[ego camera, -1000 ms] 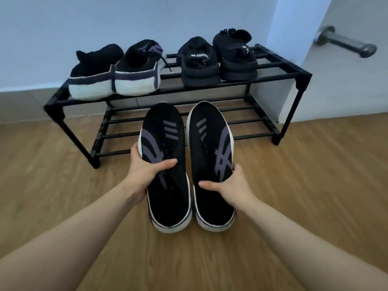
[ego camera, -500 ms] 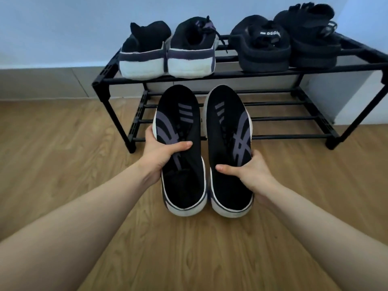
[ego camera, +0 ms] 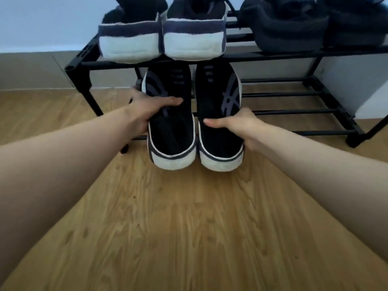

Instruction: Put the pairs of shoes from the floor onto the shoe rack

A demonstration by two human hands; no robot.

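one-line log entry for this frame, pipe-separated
left hand: grips left black striped sneaker | right hand: grips right sneaker | toes entering black metal rack lower tier | top tier: two pairs

Head view, downward, close over floor

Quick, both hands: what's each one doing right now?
Left hand: closed on the left shoe.
Right hand: closed on the right shoe.

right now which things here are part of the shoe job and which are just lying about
Part of the job:
- left hand and right hand, each holding one black slip-on shoe: left shoe, right shoe
- shoe rack

Already placed or background:
- white-soled sneakers on the top shelf
- black sandals on the top shelf
- wooden floor
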